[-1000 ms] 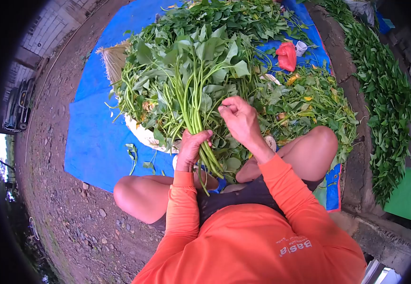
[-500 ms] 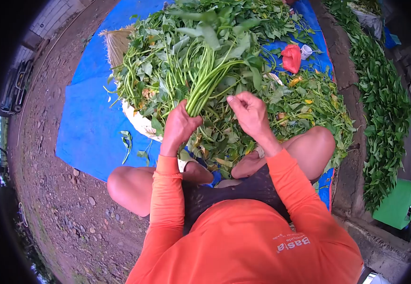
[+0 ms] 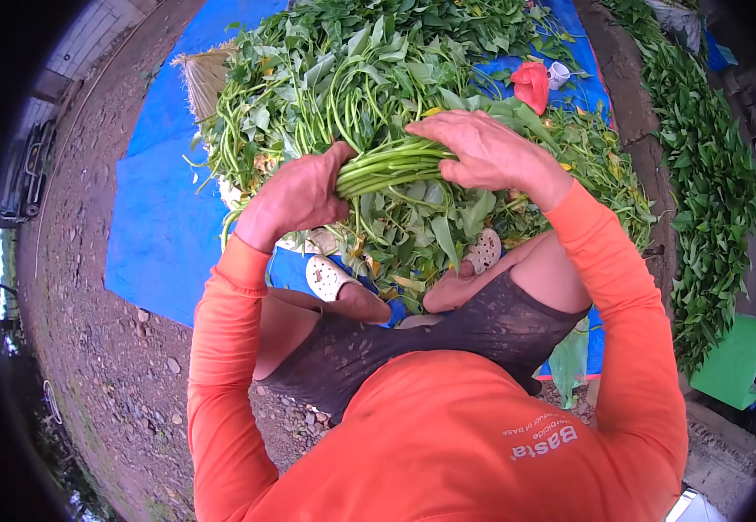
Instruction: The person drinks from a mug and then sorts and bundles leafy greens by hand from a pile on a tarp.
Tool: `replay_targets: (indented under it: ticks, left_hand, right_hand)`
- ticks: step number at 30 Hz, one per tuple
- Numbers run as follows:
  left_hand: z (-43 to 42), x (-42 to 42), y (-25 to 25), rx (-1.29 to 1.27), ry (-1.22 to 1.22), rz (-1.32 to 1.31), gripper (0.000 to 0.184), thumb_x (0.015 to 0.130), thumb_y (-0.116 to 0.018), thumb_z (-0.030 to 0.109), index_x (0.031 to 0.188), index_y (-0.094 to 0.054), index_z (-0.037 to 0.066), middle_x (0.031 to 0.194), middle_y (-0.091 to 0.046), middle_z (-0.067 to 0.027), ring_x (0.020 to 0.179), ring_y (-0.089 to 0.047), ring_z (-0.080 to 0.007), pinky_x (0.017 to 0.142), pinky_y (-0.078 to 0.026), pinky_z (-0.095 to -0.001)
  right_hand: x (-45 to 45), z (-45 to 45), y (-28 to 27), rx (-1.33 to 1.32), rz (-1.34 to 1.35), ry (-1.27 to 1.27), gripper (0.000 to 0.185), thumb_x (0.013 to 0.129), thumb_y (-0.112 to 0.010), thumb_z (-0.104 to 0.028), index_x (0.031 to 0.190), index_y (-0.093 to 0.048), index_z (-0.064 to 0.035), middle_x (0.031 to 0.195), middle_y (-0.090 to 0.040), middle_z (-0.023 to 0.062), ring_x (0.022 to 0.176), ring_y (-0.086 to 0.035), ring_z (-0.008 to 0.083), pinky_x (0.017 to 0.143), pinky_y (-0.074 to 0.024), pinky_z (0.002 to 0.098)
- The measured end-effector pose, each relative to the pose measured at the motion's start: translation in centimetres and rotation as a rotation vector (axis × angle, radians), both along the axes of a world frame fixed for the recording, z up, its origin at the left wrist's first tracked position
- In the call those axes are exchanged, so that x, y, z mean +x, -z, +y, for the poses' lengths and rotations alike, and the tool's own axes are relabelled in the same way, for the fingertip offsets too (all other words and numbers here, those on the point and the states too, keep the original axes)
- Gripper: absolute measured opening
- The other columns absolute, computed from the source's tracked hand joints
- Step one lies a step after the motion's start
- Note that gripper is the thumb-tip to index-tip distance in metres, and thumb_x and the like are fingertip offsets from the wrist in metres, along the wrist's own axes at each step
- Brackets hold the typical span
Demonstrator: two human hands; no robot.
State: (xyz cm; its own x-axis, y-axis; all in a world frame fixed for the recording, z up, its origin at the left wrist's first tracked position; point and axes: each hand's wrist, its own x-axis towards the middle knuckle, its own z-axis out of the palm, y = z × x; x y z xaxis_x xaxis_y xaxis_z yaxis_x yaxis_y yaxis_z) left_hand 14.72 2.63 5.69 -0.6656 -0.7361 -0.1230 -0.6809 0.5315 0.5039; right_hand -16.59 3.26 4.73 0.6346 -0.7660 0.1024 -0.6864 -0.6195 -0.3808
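A bundle of leafy green stems (image 3: 387,169) lies sideways between my hands, above the heap of greens (image 3: 343,87). My left hand (image 3: 304,190) is closed round the cut ends of the stems. Over the other end bends my right hand (image 3: 489,153), fingers on top and thumb below, gripping the bundle. The bundle's leaves spread out to the right, partly hidden behind my right hand. Loose leaves and stems, some yellowed, lie just beneath the bundle and in front of my feet.
A blue tarp (image 3: 156,235) lies under the greens. A red plastic bag (image 3: 531,86) and a white cup (image 3: 558,75) are at the right. Pale straw-like bristles (image 3: 201,83) stick out at the left. More greens (image 3: 700,174) line the far right, near a green crate (image 3: 735,361).
The bundle has turned from upright to sideways and come closer to me. My right hand, apart from it before, has closed on it. My knees have shifted and my shoes show more.
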Motion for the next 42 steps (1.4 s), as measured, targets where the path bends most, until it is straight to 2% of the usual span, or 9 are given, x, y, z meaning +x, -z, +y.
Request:
replay_targets:
  ticks: [14, 18, 22, 26, 30, 33, 34, 37, 42]
  left_hand:
    - [1.3, -1.7, -1.9, 0.006, 0.010, 0.028, 0.043, 0.074, -0.074, 0.008, 0.113, -0.059, -0.002, 0.082, -0.067, -0.0249, 0.079, -0.069, -0.0442, 0.072, -0.053, -0.0497]
    - [1.1, -2.3, -2.1, 0.155, 0.005, -0.008, 0.034, 0.073, -0.073, 0.010, 0.103, -0.064, -0.002, 0.080, -0.068, -0.0222, 0.075, -0.068, -0.0410, 0.071, -0.053, -0.0472]
    - [1.7, -2.5, -2.5, 0.407, 0.004, 0.008, 0.042, 0.072, -0.077, 0.015, 0.108, -0.066, -0.002, 0.079, -0.070, -0.0175, 0.078, -0.069, -0.0407, 0.073, -0.054, -0.0469]
    - [3.7, -3.2, 1.5, -0.189, -0.067, 0.227, 0.046, 0.073, -0.081, 0.021, 0.109, -0.067, -0.003, 0.080, -0.071, -0.0185, 0.081, -0.070, -0.0427, 0.078, -0.056, -0.0469]
    - [4.3, -5.3, 5.2, 0.302, -0.366, 0.325, 0.038, 0.076, -0.082, 0.022, 0.100, -0.068, -0.004, 0.075, -0.070, -0.0154, 0.069, -0.070, -0.0360, 0.071, -0.058, -0.0446]
    - [3.6, -5.2, 8.2, 0.526, -0.680, 0.583, 0.029, 0.078, -0.080, 0.018, 0.097, -0.069, -0.001, 0.071, -0.067, -0.0085, 0.058, -0.064, -0.0227, 0.059, -0.054, -0.0371]
    - [3.9, -4.9, 6.6, 0.556, -0.747, 0.727, 0.022, 0.081, -0.078, 0.014, 0.096, -0.069, 0.001, 0.072, -0.066, -0.0045, 0.056, -0.060, -0.0126, 0.054, -0.050, -0.0308]
    - [3.3, -1.7, 9.2, 0.573, -1.070, 0.994, 0.014, 0.085, -0.078, 0.011, 0.090, -0.070, 0.000, 0.072, -0.066, -0.0017, 0.053, -0.057, -0.0108, 0.051, -0.048, -0.0277]
    - [2.8, 1.7, 13.0, 0.532, -1.336, 1.188, 0.016, 0.090, -0.080, 0.013, 0.089, -0.068, 0.002, 0.070, -0.065, -0.0050, 0.055, -0.064, -0.0144, 0.048, -0.052, -0.0281]
  right_hand:
    - [0.8, -0.7, -0.7, 0.407, -0.107, -0.063, 0.060, 0.100, -0.065, -0.026, 0.153, -0.050, -0.0040, 0.133, -0.068, 0.0216, 0.123, -0.066, 0.0399, 0.109, -0.0491, 0.0465]
    - [3.2, 2.9, -0.8, -0.307, -0.181, -0.083, 0.079, 0.082, -0.078, -0.024, 0.153, -0.050, -0.0011, 0.142, -0.062, 0.0216, 0.122, -0.066, 0.0401, 0.113, -0.0448, 0.0508]
    - [5.0, 3.5, 1.6, 0.145, -0.137, 0.024, 0.042, 0.075, -0.078, -0.012, 0.112, -0.059, -0.0026, 0.094, -0.073, 0.0189, 0.094, -0.073, 0.0436, 0.082, -0.0566, 0.0556]
    - [4.7, 2.1, 1.8, 0.058, 0.009, -0.083, 0.033, 0.077, -0.075, -0.010, 0.106, -0.061, -0.0040, 0.087, -0.072, 0.0198, 0.085, -0.072, 0.0465, 0.073, -0.0564, 0.0567]
    - [5.3, -0.4, 0.6, -0.001, 0.231, -0.196, 0.038, 0.076, -0.070, -0.003, 0.114, -0.065, -0.0052, 0.108, -0.072, 0.0165, 0.111, -0.070, 0.0371, 0.101, -0.0516, 0.0516]
    - [6.2, 0.1, 1.1, -0.610, 0.036, 0.015, 0.050, 0.079, -0.072, -0.007, 0.129, -0.067, -0.0071, 0.132, -0.066, 0.0174, 0.127, -0.062, 0.0372, 0.114, -0.0412, 0.0582]
    - [6.8, 0.6, 0.3, -0.480, -0.109, 0.054, 0.059, 0.082, -0.070, -0.007, 0.141, -0.064, -0.0072, 0.145, -0.056, 0.0205, 0.134, -0.056, 0.0419, 0.115, -0.0429, 0.0539]
    - [8.0, 0.2, 3.4, 0.079, -0.635, 0.442, 0.032, 0.088, -0.067, -0.008, 0.119, -0.071, -0.0019, 0.114, -0.074, 0.0209, 0.105, -0.074, 0.0358, 0.095, -0.0581, 0.0438]
    - [11.8, -5.8, 18.8, 0.319, -0.535, 0.641, 0.024, 0.092, -0.068, -0.016, 0.110, -0.075, -0.0017, 0.104, -0.078, 0.0235, 0.100, -0.076, 0.0383, 0.093, -0.0585, 0.0438]
